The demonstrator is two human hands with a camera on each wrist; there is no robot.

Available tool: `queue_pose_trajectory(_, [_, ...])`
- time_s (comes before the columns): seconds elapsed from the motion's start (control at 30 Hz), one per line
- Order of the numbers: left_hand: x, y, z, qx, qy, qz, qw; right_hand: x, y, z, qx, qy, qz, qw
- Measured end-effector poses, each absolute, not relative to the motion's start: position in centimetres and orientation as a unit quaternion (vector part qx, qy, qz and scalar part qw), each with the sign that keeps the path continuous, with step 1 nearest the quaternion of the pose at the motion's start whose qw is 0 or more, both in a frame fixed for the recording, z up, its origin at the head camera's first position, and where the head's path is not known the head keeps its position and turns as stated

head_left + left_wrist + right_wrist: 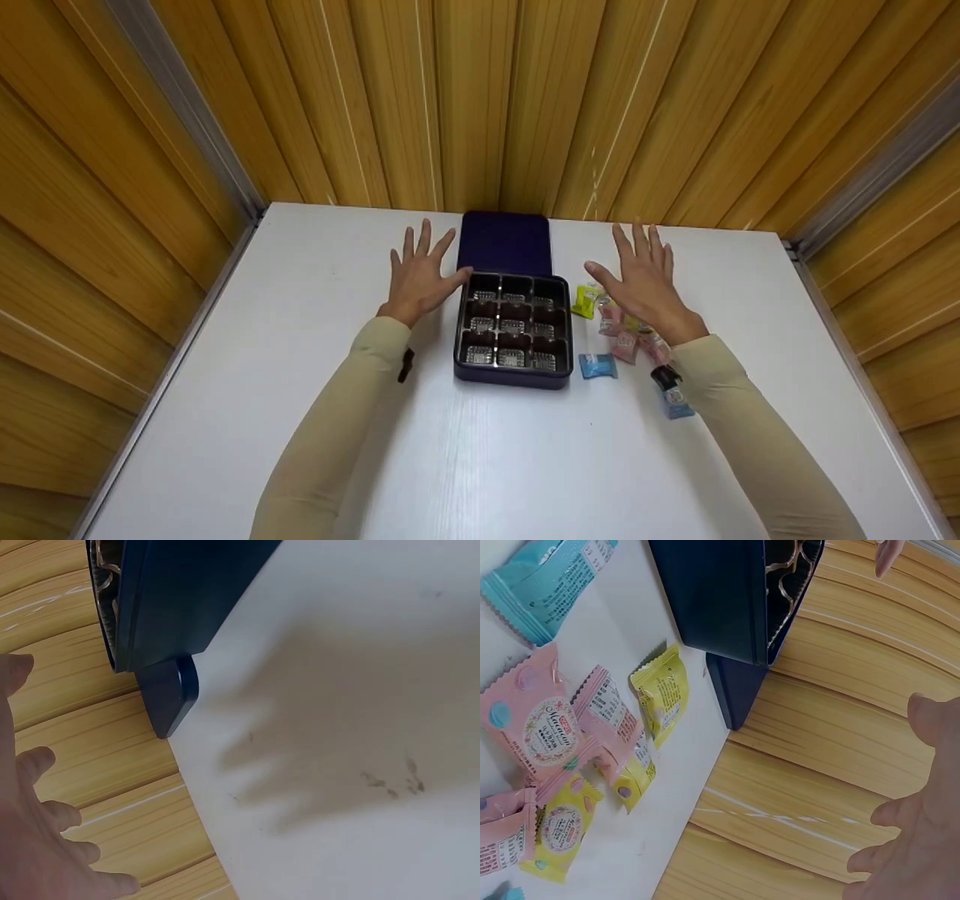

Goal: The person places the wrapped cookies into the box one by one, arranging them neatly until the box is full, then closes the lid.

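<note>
A dark blue tin box stands in the middle of the white table, its tray divided into several bare compartments. Behind it lies the flat dark blue lid. My left hand hovers left of the box with fingers spread, holding nothing; its thumb tip overlaps the box's corner in the head view. On the other side, my right hand is spread above wrapped macarons, also holding nothing. Pink packets, yellow packets and a blue packet lie under and near it.
Another blue packet lies by the right wrist, below a black wrist strap. Wood-patterned panels enclose the white table at the back and sides, with metal rails at the corners.
</note>
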State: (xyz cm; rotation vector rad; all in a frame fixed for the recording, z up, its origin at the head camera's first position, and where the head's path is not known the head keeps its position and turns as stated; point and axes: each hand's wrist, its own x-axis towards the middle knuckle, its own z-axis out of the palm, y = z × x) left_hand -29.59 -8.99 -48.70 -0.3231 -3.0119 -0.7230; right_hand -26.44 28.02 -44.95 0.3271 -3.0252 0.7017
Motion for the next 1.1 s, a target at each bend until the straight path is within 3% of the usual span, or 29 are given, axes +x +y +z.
queue_pose_trajectory(0.47, [-29.1,-9.4,-50.0,-0.101,-0.948,-0.300,0.022,-25.9,29.1,-45.6,0.120,-0.965,0.234,0.005])
queue_pose_trajectory(1.1, [-28.1,-9.6,-51.1,-0.096,-0.920,-0.377,-0.039,-25.7,30.3,-46.4,0.138,-0.964,0.226,0.010])
